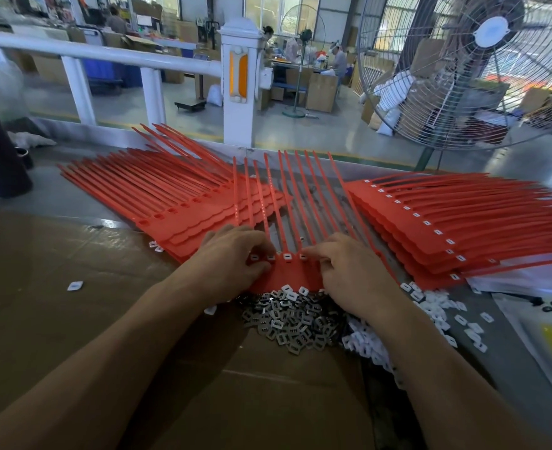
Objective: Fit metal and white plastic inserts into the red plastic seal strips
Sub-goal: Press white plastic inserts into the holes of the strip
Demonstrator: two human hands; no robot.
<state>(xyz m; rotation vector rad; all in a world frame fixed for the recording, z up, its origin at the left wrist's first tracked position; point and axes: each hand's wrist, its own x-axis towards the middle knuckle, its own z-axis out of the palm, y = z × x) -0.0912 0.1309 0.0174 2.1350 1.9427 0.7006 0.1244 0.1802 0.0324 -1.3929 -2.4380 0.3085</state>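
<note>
A white railing with a square post borders the workbench, beyond which a grey concrete floor, cardboard boxes, a large caged fan and daylit windows occupy the workshop.

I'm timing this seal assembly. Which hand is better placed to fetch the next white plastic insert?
Probably the right hand: the white inserts lie heaped just right of it, while the left hand sits across the red strip from them.
</note>
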